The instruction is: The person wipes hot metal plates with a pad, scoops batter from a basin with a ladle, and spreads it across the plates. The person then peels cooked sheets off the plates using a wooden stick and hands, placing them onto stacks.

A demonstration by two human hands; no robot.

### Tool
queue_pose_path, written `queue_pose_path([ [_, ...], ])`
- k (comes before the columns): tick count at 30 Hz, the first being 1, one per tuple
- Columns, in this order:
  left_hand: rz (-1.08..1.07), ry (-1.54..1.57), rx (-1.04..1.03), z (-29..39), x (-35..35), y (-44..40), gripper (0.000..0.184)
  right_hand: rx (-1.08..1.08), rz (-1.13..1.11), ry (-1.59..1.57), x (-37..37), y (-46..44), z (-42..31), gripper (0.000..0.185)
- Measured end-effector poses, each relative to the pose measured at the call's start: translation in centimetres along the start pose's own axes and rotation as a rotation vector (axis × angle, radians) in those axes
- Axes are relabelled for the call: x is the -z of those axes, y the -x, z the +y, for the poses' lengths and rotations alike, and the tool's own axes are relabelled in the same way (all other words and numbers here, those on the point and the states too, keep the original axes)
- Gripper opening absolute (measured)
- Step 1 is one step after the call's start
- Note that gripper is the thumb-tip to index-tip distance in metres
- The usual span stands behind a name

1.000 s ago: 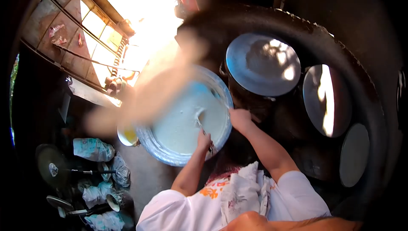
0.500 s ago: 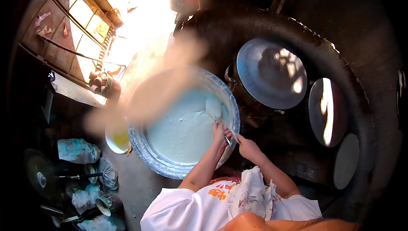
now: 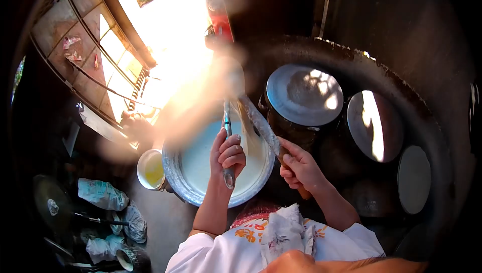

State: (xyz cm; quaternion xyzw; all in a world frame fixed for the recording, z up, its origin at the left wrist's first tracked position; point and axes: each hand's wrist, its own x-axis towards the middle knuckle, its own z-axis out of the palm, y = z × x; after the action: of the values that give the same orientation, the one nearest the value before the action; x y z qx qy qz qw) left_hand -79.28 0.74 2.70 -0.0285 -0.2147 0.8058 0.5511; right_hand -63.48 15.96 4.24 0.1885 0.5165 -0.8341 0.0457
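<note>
A large basin (image 3: 176, 186) of white batter (image 3: 193, 170) is in front of me, its rim smeared with batter. My left hand (image 3: 230, 153) is closed around the metal handle of a ladle (image 3: 227, 117), raised upright over the basin. My right hand (image 3: 301, 167) grips the wooden handle of a flat, batter-coated scraper (image 3: 263, 127), slanting up to the left. The far ends of both tools meet above the basin, and batter hangs down in a stream beside them. A blurred smear on the lens partly hides the ladle's head and the basin's far side.
Several round pans stand right of the basin, the nearest a shiny grey one (image 3: 296, 105), inside a dark curved surround. A small white bowl (image 3: 150, 170) with something yellow sits left. Plastic bags (image 3: 103, 194) lie lower left. A barred frame (image 3: 95, 37) stands upper left beside bright daylight.
The ladle has come up out of the batter in my left hand. My right hand has raised the scraper against it, and batter now streams down. The camera view has shifted.
</note>
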Motion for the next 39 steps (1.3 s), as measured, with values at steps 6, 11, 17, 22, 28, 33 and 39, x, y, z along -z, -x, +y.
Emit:
queue_pose_path([
  [6, -0.288, -0.281, 0.051, 0.0, -13.2, -3.0, 0.040, 0.440, -0.142, -0.029, -5.4, 0.0, -8.0, 0.045],
  [11, -0.252, -0.275, 0.125, 4.7, -10.6, -0.4, 0.036, 0.393, -0.222, -0.128, -3.1, -2.2, -2.7, 0.046],
  [17, 0.348, -0.061, 0.143, 10.1, -2.2, 4.9, 0.019, -0.077, 0.058, -0.124, -0.4, -4.4, 7.4, 0.040],
  [22, 0.419, -1.005, 0.135, 9.0, -5.1, 7.0, 0.033, 0.031, -0.120, -0.307, 1.2, -1.5, 9.3, 0.041],
  [28, 0.603, 0.010, 0.399, 9.0, -0.7, 1.6, 0.033, -0.015, 0.128, -0.382, 0.7, -0.4, 12.7, 0.037],
  [33, 0.274, -0.373, 0.597, -4.5, 1.2, -5.3, 0.033, 0.546, 0.581, -0.154, 4.7, 9.9, 4.4, 0.045],
  [39, 0.467, 0.385, 0.896, -26.0, 5.3, -15.1, 0.037, 0.767, 1.490, 0.620, 14.2, 10.2, 14.6, 0.044],
])
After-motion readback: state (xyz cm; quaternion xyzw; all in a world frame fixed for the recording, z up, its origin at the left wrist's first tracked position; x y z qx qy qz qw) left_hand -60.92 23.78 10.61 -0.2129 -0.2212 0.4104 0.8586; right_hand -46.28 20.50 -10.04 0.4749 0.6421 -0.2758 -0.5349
